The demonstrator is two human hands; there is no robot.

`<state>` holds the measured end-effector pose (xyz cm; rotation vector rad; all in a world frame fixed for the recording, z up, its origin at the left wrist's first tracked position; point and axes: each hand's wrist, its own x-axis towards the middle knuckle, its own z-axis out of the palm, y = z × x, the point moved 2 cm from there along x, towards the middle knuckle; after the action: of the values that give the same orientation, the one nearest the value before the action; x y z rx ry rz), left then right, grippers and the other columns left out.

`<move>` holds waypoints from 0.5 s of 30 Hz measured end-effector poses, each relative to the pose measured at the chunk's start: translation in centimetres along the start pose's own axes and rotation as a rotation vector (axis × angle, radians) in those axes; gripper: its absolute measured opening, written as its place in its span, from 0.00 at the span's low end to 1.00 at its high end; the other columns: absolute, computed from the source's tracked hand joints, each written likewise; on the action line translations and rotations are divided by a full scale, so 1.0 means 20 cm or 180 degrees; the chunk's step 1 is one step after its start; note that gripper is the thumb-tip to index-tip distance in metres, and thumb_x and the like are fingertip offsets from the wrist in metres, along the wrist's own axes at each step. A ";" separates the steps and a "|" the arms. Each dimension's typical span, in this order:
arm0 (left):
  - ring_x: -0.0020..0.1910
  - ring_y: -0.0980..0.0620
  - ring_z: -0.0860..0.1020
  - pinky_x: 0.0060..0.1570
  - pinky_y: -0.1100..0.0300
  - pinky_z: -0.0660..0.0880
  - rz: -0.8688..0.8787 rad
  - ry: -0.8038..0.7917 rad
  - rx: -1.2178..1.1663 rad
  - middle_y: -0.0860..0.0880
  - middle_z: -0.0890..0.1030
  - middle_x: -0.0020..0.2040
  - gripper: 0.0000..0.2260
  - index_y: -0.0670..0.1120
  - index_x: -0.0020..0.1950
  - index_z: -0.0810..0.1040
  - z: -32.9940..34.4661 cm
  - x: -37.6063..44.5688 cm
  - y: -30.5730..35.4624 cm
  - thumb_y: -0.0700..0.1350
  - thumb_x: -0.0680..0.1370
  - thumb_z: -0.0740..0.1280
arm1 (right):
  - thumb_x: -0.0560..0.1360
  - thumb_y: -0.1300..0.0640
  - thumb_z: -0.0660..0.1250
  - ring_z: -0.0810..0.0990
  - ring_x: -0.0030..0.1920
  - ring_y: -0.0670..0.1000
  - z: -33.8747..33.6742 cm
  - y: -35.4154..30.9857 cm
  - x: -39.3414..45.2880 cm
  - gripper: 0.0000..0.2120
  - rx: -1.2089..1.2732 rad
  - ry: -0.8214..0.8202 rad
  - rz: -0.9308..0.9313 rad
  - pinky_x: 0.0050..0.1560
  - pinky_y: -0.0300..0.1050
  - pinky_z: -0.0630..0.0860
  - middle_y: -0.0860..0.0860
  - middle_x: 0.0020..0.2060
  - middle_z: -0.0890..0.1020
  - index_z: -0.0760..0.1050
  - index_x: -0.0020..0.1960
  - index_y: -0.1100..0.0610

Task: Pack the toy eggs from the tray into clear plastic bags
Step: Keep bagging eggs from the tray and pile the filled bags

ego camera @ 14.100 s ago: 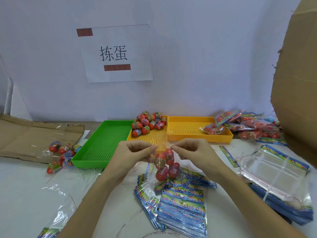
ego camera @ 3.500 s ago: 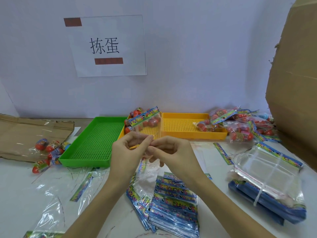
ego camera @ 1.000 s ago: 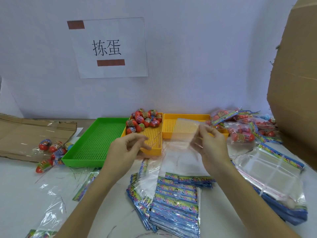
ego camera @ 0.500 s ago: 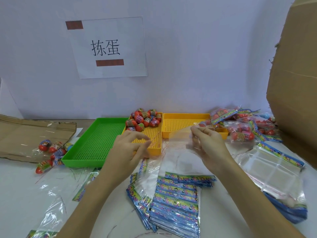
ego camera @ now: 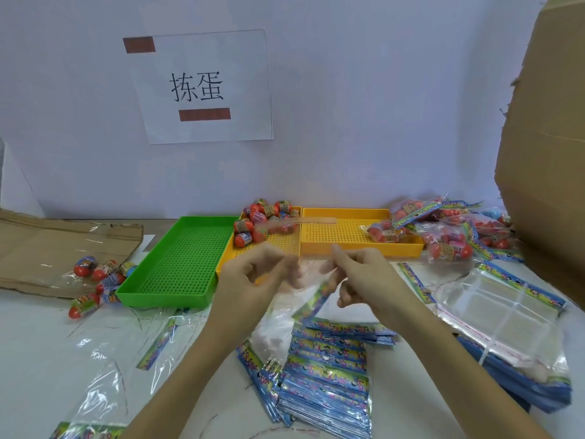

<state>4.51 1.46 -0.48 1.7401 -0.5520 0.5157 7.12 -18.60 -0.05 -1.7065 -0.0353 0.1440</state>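
Both hands are raised over the middle of the white tabletop (ego camera: 38, 337), working one clear plastic bag (ego camera: 278, 324) between them. The left hand (ego camera: 253, 280) has its fingers curled with thumb and forefinger drawn together at the bag's upper edge, though motion blur hides the exact pinch. The right hand (ego camera: 361, 277) has its fingers bent and clamped on the bag's colourful printed header strip (ego camera: 313, 301), which slants down from the fingers; the clear film hangs below toward the tabletop. Directly under the hands, at the near edge, lies a fanned stack of empty bags (ego camera: 329, 375) with blue printed headers. Toward the far edge three perforated trays sit side by side: the green tray (ego camera: 177, 264) on the left holds nothing, the middle yellow tray (ego camera: 269, 245) holds a heap of red toy eggs (ego camera: 262, 220) piled in its far end, and the right yellow tray (ego camera: 345, 231) holds one filled bag (ego camera: 384, 232) of eggs against its right wall. A pile of packed bags (ego camera: 456, 229) lies just beyond that tray toward the right edge. Near the right edge rests a bundle of clear bags (ego camera: 503, 324) on a blue stack. At the left edge a few loose eggs (ego camera: 95, 280) lie in film beside flattened cardboard (ego camera: 57, 248). A paper sign (ego camera: 202, 87) hangs on the wall behind.
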 end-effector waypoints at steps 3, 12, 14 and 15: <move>0.29 0.45 0.80 0.40 0.56 0.79 -0.0586 0.0096 -0.0479 0.44 0.82 0.31 0.18 0.36 0.38 0.76 -0.03 0.02 -0.03 0.49 0.78 0.76 | 0.85 0.46 0.60 0.74 0.25 0.48 0.00 -0.03 0.00 0.23 -0.0093 0.0359 -0.0559 0.32 0.43 0.77 0.52 0.28 0.79 0.83 0.42 0.60; 0.26 0.47 0.76 0.32 0.60 0.77 -0.1167 -0.0171 -0.0498 0.47 0.77 0.27 0.20 0.47 0.31 0.72 -0.03 0.02 -0.10 0.52 0.72 0.80 | 0.82 0.58 0.69 0.82 0.54 0.50 0.07 -0.12 -0.10 0.05 -0.0737 0.0847 -0.2884 0.51 0.41 0.79 0.48 0.50 0.83 0.81 0.55 0.56; 0.28 0.48 0.78 0.35 0.58 0.78 -0.1097 -0.0203 -0.0337 0.49 0.77 0.27 0.19 0.48 0.32 0.72 -0.03 0.02 -0.09 0.52 0.71 0.81 | 0.80 0.57 0.71 0.82 0.53 0.46 0.10 -0.11 -0.10 0.07 -0.1106 0.0569 -0.2891 0.52 0.36 0.76 0.47 0.50 0.84 0.82 0.58 0.56; 0.28 0.48 0.78 0.35 0.57 0.78 -0.1053 -0.0219 -0.0247 0.51 0.77 0.27 0.19 0.47 0.33 0.73 -0.03 0.02 -0.08 0.52 0.71 0.81 | 0.80 0.56 0.72 0.82 0.52 0.45 0.11 -0.10 -0.09 0.09 -0.1202 0.0411 -0.2755 0.52 0.34 0.75 0.46 0.50 0.84 0.83 0.59 0.55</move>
<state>5.73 2.27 -1.42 1.7354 -0.3177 0.1992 5.12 -16.32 1.86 -1.9220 -0.7299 -0.6512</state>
